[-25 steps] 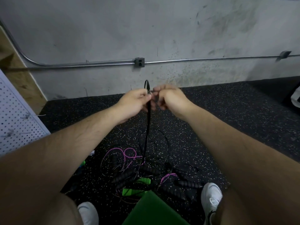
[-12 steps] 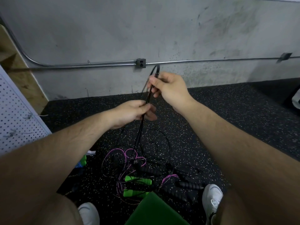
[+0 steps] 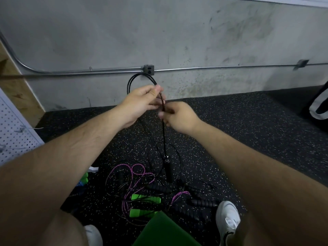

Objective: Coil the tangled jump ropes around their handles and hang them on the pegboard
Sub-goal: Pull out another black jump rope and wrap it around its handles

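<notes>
Near edge of floor, beside right shoe: tangle of ropes, with green handles, pink cord and ribbed black grips all overlapping. Black rope hangs doubled above it, its end handles low over the tangle; can't tell if they touch floor. Right hand curled round both strands, fingertips blurred. Left hand just above, thumb and forefinger pinching the same rope, loop arcing over it. Pegboard at floor's left edge.
</notes>
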`<action>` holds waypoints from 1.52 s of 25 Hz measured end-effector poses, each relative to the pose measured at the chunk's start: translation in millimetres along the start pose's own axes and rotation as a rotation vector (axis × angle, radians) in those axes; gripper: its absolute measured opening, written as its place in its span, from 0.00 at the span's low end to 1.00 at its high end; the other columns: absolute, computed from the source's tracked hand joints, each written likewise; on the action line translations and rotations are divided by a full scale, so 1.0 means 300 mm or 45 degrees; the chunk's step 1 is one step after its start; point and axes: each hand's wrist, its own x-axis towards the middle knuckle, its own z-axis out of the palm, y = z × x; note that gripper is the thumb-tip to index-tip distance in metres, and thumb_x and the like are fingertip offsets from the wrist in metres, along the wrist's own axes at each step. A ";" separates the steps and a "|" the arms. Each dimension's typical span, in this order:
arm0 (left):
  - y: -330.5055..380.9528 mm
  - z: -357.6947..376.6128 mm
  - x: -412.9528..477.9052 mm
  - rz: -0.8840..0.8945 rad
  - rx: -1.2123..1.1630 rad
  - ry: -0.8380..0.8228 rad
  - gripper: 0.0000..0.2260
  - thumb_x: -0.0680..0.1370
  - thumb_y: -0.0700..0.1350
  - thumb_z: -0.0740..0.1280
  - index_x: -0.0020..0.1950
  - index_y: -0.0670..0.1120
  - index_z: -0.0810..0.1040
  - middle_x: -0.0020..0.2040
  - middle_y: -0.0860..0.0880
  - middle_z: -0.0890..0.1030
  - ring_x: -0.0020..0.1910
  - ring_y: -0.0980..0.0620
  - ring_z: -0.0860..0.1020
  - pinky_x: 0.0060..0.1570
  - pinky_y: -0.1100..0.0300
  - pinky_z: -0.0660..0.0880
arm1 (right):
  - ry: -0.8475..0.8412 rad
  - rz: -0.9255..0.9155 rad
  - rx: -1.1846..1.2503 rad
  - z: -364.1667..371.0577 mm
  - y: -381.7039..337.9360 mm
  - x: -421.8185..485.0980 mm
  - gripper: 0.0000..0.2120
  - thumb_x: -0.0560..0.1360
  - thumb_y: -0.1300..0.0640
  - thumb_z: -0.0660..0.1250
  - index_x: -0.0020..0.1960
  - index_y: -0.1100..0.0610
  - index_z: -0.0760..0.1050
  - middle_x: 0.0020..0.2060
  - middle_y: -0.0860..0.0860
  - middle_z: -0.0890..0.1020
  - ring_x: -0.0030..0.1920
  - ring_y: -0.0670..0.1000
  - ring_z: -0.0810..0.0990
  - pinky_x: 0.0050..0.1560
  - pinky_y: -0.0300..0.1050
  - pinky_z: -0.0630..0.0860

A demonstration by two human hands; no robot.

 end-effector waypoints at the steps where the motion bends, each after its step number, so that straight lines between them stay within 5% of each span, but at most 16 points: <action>1: -0.019 -0.010 -0.011 -0.052 0.097 -0.070 0.09 0.83 0.50 0.62 0.60 0.52 0.79 0.58 0.52 0.82 0.61 0.53 0.80 0.63 0.54 0.75 | 0.066 -0.022 0.040 -0.030 -0.015 0.002 0.04 0.81 0.56 0.67 0.52 0.55 0.80 0.42 0.52 0.84 0.39 0.50 0.81 0.47 0.49 0.83; 4: -0.094 0.001 -0.061 -0.212 0.540 -0.383 0.12 0.82 0.48 0.65 0.66 0.54 0.77 0.56 0.59 0.83 0.59 0.60 0.79 0.68 0.54 0.70 | 0.223 -0.052 0.320 -0.093 -0.043 0.027 0.07 0.81 0.57 0.66 0.52 0.58 0.81 0.41 0.52 0.83 0.37 0.48 0.82 0.46 0.47 0.83; 7: -0.119 0.043 -0.068 -0.207 0.541 -0.315 0.07 0.83 0.43 0.65 0.56 0.49 0.82 0.49 0.53 0.87 0.51 0.58 0.84 0.62 0.54 0.77 | 0.281 -0.064 0.613 -0.102 -0.042 0.044 0.10 0.81 0.56 0.66 0.50 0.64 0.81 0.42 0.56 0.82 0.38 0.49 0.80 0.47 0.49 0.83; 10: -0.080 0.034 -0.044 -0.088 0.462 -0.126 0.07 0.83 0.43 0.65 0.50 0.47 0.82 0.42 0.51 0.87 0.45 0.55 0.85 0.48 0.56 0.77 | 0.022 0.041 0.590 -0.091 0.001 0.021 0.09 0.81 0.52 0.67 0.50 0.57 0.80 0.42 0.54 0.82 0.41 0.50 0.80 0.48 0.47 0.80; 13: -0.058 0.014 -0.034 -0.010 0.473 -0.145 0.08 0.83 0.43 0.64 0.49 0.47 0.83 0.41 0.50 0.86 0.43 0.54 0.84 0.48 0.56 0.76 | -0.168 0.032 0.557 -0.050 0.027 -0.010 0.09 0.79 0.55 0.69 0.48 0.61 0.82 0.38 0.57 0.83 0.40 0.51 0.80 0.41 0.44 0.77; 19: -0.086 0.016 -0.050 -0.076 0.438 -0.228 0.06 0.82 0.43 0.67 0.54 0.48 0.84 0.50 0.53 0.87 0.54 0.55 0.84 0.61 0.58 0.75 | 0.240 0.098 0.757 -0.050 -0.050 0.000 0.12 0.78 0.55 0.71 0.49 0.64 0.83 0.34 0.51 0.80 0.29 0.45 0.75 0.33 0.37 0.73; 23: -0.114 0.023 -0.065 -0.125 0.539 -0.145 0.08 0.82 0.45 0.66 0.51 0.51 0.85 0.49 0.55 0.87 0.52 0.54 0.84 0.59 0.55 0.78 | 0.315 0.084 0.888 -0.062 -0.068 0.005 0.13 0.80 0.55 0.69 0.52 0.66 0.82 0.37 0.54 0.81 0.31 0.47 0.77 0.34 0.37 0.75; 26: -0.098 0.021 -0.056 -0.124 0.567 -0.013 0.09 0.82 0.44 0.66 0.46 0.48 0.85 0.42 0.53 0.87 0.42 0.50 0.84 0.46 0.56 0.76 | 0.253 0.201 0.489 -0.033 -0.026 -0.004 0.16 0.81 0.48 0.64 0.54 0.60 0.81 0.45 0.53 0.85 0.44 0.53 0.83 0.47 0.48 0.80; 28: -0.086 0.017 -0.052 -0.112 0.601 0.060 0.11 0.82 0.44 0.66 0.43 0.47 0.84 0.37 0.51 0.84 0.35 0.50 0.79 0.39 0.58 0.73 | 0.076 0.288 0.078 0.011 -0.002 -0.031 0.25 0.79 0.40 0.62 0.61 0.60 0.78 0.50 0.54 0.84 0.46 0.53 0.81 0.41 0.44 0.74; 30: -0.075 0.021 -0.055 -0.140 0.580 0.086 0.10 0.83 0.43 0.66 0.44 0.46 0.84 0.39 0.52 0.85 0.37 0.54 0.82 0.41 0.63 0.76 | -0.098 0.346 -0.134 0.061 0.010 -0.077 0.36 0.74 0.31 0.64 0.65 0.61 0.72 0.53 0.53 0.80 0.49 0.52 0.79 0.39 0.43 0.72; 32: -0.070 0.033 -0.062 -0.229 0.414 0.118 0.09 0.83 0.42 0.65 0.49 0.42 0.84 0.44 0.49 0.87 0.43 0.56 0.85 0.44 0.66 0.79 | -0.183 0.360 -0.212 0.118 0.005 -0.136 0.44 0.66 0.27 0.70 0.68 0.57 0.66 0.59 0.52 0.76 0.58 0.53 0.77 0.52 0.48 0.77; 34: -0.071 0.043 -0.071 -0.340 0.242 0.155 0.09 0.84 0.42 0.64 0.52 0.41 0.84 0.46 0.47 0.87 0.43 0.57 0.85 0.40 0.67 0.78 | -0.131 0.337 -0.393 0.166 0.002 -0.179 0.49 0.62 0.29 0.75 0.70 0.54 0.60 0.63 0.52 0.73 0.62 0.56 0.75 0.60 0.56 0.77; 38: -0.096 0.037 -0.089 -0.525 -0.080 0.237 0.09 0.84 0.42 0.63 0.54 0.40 0.82 0.49 0.45 0.87 0.54 0.47 0.84 0.54 0.52 0.80 | -0.015 0.244 -0.665 0.162 0.020 -0.189 0.39 0.66 0.41 0.77 0.67 0.55 0.61 0.60 0.53 0.73 0.59 0.57 0.77 0.54 0.54 0.78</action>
